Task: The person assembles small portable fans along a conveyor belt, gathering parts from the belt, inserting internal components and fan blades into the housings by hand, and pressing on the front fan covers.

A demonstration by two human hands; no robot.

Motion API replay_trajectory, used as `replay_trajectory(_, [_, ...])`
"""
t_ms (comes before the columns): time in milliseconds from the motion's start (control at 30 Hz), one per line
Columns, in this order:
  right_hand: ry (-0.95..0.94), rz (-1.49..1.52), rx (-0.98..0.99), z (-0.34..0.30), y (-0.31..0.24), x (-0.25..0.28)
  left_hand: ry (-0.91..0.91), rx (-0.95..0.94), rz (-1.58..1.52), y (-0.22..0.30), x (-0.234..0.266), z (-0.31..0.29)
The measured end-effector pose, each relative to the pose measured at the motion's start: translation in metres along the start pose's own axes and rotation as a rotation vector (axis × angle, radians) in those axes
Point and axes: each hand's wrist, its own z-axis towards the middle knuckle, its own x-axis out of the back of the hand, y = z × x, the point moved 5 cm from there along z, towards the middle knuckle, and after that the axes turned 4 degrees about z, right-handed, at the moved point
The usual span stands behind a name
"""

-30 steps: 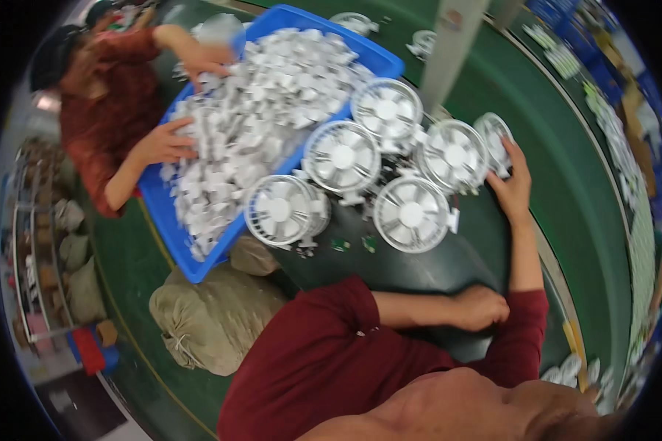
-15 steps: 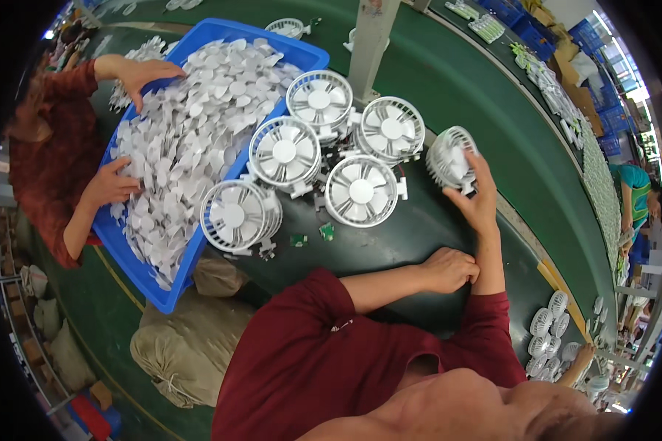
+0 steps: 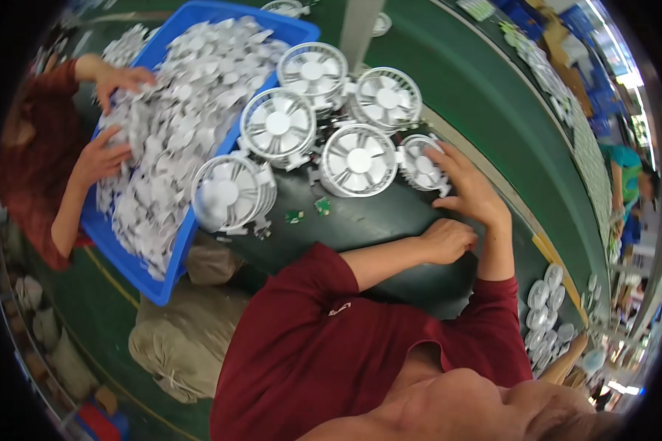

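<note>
My right hand [image 3: 472, 187] is at the right end of a cluster of white round fans on the dark green tabletop. Its fingers and thumb are at the edge of a small white fan [image 3: 421, 165], which faces up beside a larger fan [image 3: 360, 159]. My left hand [image 3: 449, 241] rests closed on the table, just left of my right forearm; the inside of that fist is hidden. More caged fans stand further left, among them one near the bin [image 3: 230, 192]. Two small green circuit boards [image 3: 322, 206] lie in front of the cluster.
A blue bin [image 3: 175, 273] heaped with white plastic pieces stands left, with a co-worker's hands [image 3: 103, 158] in it. A grey post [image 3: 360, 33] rises behind the fans. A sack [image 3: 180, 342] lies below the bin. Several stacked fans [image 3: 541, 316] are at right; a green conveyor [image 3: 485, 103] runs beyond.
My right hand has brought the small fan leftward to the cluster, where its face now points up. My left fist has stayed on the table. The whole view has shifted slightly.
</note>
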Motion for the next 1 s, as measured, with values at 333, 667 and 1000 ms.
replay_trajectory(333, [0.182,-0.016,0.041,0.030,0.007,0.037,0.005,0.035,-0.032,0.003,0.009,0.003])
replay_trajectory(667, [0.450,-0.179,0.069,0.258,0.110,0.044,0.045,0.105,0.135,-0.019,-0.023,0.002])
replay_trajectory(1000, [0.515,-0.010,0.267,0.348,0.112,0.061,0.083,0.346,-0.222,0.004,0.025,-0.004])
